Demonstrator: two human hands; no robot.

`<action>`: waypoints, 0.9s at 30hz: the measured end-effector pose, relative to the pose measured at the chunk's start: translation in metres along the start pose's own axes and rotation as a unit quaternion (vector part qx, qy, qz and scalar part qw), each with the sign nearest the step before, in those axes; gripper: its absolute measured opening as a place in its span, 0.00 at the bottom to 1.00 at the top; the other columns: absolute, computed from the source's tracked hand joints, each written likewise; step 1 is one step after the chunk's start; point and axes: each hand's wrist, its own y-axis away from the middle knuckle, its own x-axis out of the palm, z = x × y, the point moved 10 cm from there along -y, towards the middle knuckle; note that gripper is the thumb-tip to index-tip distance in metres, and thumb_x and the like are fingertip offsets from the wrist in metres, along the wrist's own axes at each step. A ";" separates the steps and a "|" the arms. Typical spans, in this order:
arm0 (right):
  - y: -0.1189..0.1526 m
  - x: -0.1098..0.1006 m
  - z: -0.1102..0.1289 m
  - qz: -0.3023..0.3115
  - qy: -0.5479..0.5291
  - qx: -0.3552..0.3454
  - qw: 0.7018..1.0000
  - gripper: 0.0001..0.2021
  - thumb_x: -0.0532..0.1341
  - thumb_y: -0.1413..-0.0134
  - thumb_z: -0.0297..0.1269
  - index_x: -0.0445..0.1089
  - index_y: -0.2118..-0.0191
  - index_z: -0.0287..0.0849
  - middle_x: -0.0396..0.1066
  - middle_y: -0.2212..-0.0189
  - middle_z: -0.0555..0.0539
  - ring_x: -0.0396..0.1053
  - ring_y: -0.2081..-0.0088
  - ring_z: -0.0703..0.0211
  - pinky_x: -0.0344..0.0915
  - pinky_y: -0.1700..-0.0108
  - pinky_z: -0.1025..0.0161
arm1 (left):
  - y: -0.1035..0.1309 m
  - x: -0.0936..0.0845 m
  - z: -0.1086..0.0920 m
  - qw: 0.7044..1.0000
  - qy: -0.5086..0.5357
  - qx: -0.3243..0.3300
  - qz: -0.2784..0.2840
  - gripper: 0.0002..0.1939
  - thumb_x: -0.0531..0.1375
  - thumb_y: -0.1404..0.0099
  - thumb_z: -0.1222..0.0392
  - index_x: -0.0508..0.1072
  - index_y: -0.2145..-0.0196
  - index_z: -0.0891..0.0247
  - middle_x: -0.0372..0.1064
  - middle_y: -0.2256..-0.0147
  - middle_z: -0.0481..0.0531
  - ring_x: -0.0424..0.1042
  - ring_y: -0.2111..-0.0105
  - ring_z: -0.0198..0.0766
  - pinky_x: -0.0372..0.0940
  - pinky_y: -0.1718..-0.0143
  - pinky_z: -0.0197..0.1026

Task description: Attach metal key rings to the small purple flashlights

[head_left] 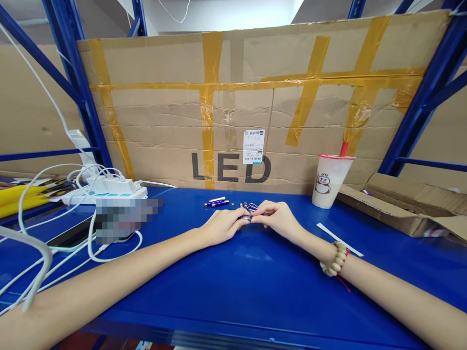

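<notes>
My left hand [222, 225] pinches a small silvery piece [247, 218] between thumb and forefinger, low over the blue table. From the other side my right hand [280, 219] meets it, its fingertips pressed together at the right end of the piece. The piece is too small and too covered to tell its kind. Just beyond my fingers lie several tiny metal parts [245, 204] and some thin purple and white strands [252, 207]. Slim purple pen-like tubes [220, 203] and a silver one [217, 200] rest to the left of them.
White cables and a power strip [120, 187] crowd the left side, beside a phone [73, 236]. At the right stand a drink cup [331, 182] with a red straw and an open cardboard box [404, 209]. A white strip [339, 239] lies by my right wrist. A cardboard sheet [164, 126] closes the back.
</notes>
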 end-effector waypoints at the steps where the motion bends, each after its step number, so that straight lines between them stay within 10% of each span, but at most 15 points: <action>1: 0.000 0.000 0.000 -0.002 0.004 0.000 1.000 0.17 0.69 0.72 0.47 0.72 0.77 0.37 0.66 0.76 0.49 0.59 0.84 0.71 0.59 0.83 0.69 | 0.000 0.000 0.001 1.000 0.002 -0.002 0.000 0.12 0.45 0.33 0.57 0.65 0.58 0.61 0.69 0.68 0.47 0.69 0.70 0.34 0.59 0.69 0.34; 27: 0.006 0.007 -0.020 0.022 0.008 0.118 0.993 0.18 0.66 0.65 0.45 0.73 0.69 0.34 0.60 0.87 0.53 0.55 0.82 0.71 0.51 0.79 0.70 | 0.001 -0.008 0.006 0.998 0.016 -0.010 -0.060 0.09 0.50 0.35 0.55 0.62 0.59 0.60 0.70 0.61 0.46 0.70 0.63 0.36 0.61 0.66 0.34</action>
